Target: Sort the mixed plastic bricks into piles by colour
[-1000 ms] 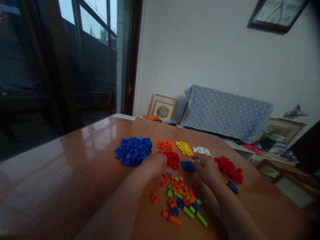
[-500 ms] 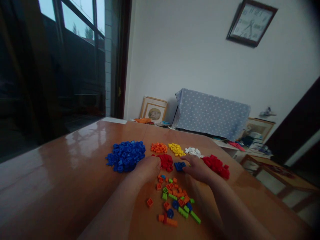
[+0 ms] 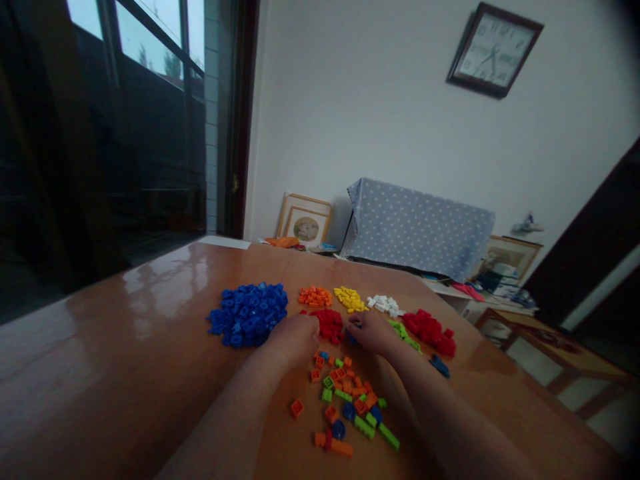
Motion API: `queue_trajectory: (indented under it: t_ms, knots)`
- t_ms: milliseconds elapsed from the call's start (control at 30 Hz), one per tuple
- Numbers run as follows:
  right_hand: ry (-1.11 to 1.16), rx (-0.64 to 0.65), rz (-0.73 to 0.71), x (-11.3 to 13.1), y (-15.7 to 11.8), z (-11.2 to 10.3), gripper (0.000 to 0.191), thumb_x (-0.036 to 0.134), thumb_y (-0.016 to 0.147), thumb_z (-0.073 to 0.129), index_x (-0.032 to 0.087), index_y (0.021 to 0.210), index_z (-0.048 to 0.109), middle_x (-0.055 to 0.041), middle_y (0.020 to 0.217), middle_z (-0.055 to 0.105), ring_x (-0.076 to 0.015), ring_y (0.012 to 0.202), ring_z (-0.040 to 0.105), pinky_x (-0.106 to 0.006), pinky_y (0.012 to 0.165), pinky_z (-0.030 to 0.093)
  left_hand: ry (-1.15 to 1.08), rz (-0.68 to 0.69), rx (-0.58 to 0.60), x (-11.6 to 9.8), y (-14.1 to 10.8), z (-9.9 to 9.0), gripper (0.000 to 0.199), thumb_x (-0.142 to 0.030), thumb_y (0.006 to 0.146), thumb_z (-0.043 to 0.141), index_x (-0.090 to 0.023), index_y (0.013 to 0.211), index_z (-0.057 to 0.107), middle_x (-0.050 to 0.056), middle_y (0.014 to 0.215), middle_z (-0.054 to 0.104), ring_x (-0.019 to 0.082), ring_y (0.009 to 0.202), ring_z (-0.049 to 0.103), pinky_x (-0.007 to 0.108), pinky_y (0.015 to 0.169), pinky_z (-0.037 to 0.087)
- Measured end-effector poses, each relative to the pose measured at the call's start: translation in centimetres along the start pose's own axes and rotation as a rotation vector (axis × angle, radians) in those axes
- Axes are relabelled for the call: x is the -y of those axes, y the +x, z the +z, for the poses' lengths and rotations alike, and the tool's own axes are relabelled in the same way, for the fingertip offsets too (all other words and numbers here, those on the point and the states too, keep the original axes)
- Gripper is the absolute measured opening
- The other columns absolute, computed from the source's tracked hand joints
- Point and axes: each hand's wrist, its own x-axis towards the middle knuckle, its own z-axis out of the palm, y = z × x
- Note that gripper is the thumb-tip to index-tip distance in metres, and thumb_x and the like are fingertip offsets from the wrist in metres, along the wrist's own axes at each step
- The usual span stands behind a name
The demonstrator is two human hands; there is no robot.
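Observation:
My left hand (image 3: pixel 297 335) rests at the left side of a pile of small red toy bricks (image 3: pixel 331 325), its fingers mostly hidden behind the hand. Just right of that pile, my right hand (image 3: pixel 373 333) has its fingers curled down over blue bricks (image 3: pixel 352 339), which show only in part beneath them. A large heap of blue pieces (image 3: pixel 247 313) lies left of my left hand. Nearer to me, between the forearms, mixed orange, green and blue pieces (image 3: pixel 350 393) are scattered. Green bricks (image 3: pixel 406 335) lie just beyond my right wrist.
Orange (image 3: pixel 315 296), yellow (image 3: pixel 351 299) and white (image 3: pixel 385 305) brick piles line the far side of the wooden table (image 3: pixel 130 373). A larger red pile (image 3: pixel 431 332) and a dark blue piece (image 3: pixel 439 365) sit to the right. Behind stands a cloth-covered object (image 3: pixel 420 223).
My right hand has shifted slightly left and its fingers have closed over the blue bricks, now mostly covered. Green bricks and a dark blue piece have come into sight beside my right forearm.

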Motion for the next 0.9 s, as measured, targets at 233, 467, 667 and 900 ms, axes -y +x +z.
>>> queue_trajectory:
  t_ms: [233,467,667,900]
  knots:
    - [-0.062,-0.016,0.117,0.6,-0.2,0.6,0.033,0.049,0.088,0.053,0.025,0.094,0.074,-0.0061,0.095,0.074,-0.0196,0.082,0.065,-0.025,0.065,0.039,0.019,0.011,-0.001,0.0,0.0,0.0,0.018,-0.019,0.083,0.047,-0.021,0.082,0.065,0.007,0.089,0.070,0.019,0.079,0.064,0.027,0.065,0.041]
    - [-0.077,-0.045,0.140,1.4,-0.7,1.2,0.034,0.045,0.091,0.048,0.025,0.100,0.073,-0.0093,0.102,0.074,-0.0233,0.089,0.067,-0.029,0.070,0.043,0.026,0.002,0.016,-0.1,0.0,0.0,0.017,-0.019,0.083,0.048,-0.019,0.080,0.064,0.008,0.089,0.070,0.019,0.079,0.064,0.026,0.066,0.043]
    - [-0.059,-0.015,0.147,1.2,-0.5,0.5,0.034,0.044,0.092,0.047,0.024,0.097,0.074,-0.0093,0.099,0.075,-0.0228,0.089,0.068,-0.027,0.070,0.044,0.022,0.011,0.013,-0.2,-0.1,-0.1,0.018,-0.020,0.083,0.047,-0.020,0.080,0.065,0.007,0.089,0.070,0.019,0.079,0.064,0.026,0.065,0.042]
    - [-0.076,-0.038,0.155,-0.5,0.9,-1.3,0.041,0.035,0.095,0.037,0.017,0.102,0.073,-0.0145,0.104,0.074,-0.0246,0.095,0.067,-0.030,0.077,0.044,0.014,0.005,0.014,0.0,0.0,0.1,0.016,-0.020,0.081,0.049,-0.021,0.080,0.065,0.007,0.087,0.070,0.019,0.079,0.064,0.026,0.064,0.040]
